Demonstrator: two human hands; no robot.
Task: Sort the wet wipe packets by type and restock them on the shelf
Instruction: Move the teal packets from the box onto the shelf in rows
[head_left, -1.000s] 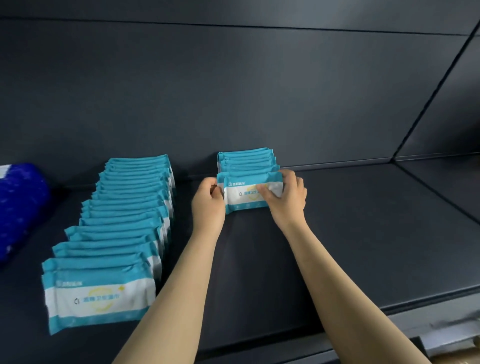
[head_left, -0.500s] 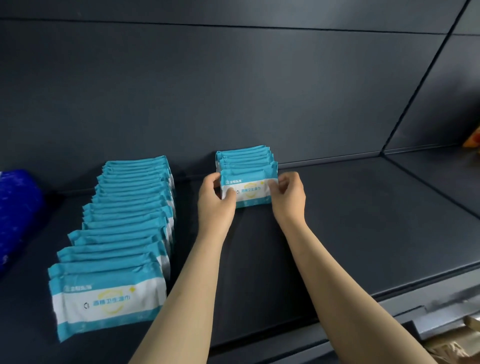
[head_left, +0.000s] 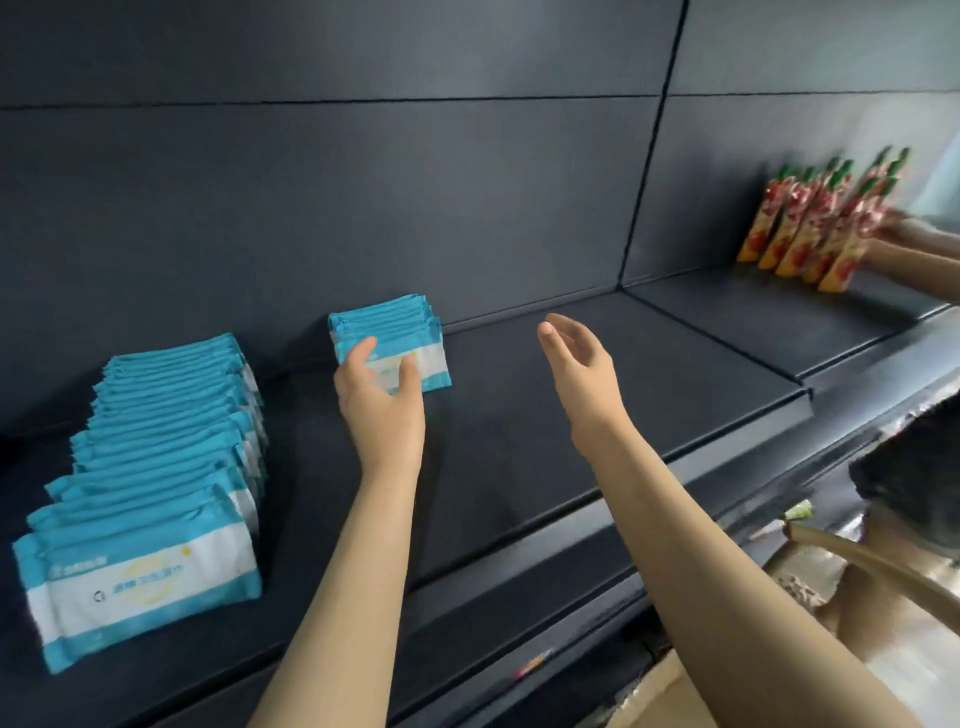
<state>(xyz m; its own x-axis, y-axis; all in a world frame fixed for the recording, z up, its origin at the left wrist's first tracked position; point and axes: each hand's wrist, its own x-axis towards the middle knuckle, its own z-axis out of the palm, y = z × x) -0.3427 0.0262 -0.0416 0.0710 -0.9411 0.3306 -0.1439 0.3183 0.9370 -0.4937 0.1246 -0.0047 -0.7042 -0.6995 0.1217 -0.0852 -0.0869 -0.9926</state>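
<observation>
— Where's the hold?

— The left hand (head_left: 382, 402) has barely any. Its thumb runs up the left edge and its fingers (head_left: 408, 371) lie loosely on the face of the front teal-and-white soft plastic wet wipe packet (head_left: 431, 364), steadying it rather than pinching. The right hand (head_left: 576, 358) holds nothing, fingers spread and relaxed, in the air well apart from the packets.

— How would that packet handle?

— Light, limp and slick, I'd judge: a film pouch that sags if pinched at one corner. It is better taken by both short ends, or flat across the face, and kept upright so that it leans on its neighbours.

— Where does it sit?

— At the front of the short row of matching packets (head_left: 384, 317), standing on edge near the back of the dark shelf (head_left: 571, 441). A longer row of the same packets (head_left: 156, 457) runs nearby on the left.

— And the arms?

— Both forearms reach up and forward. The left goes straight to the short row, and the right angles out to the right of it.
</observation>
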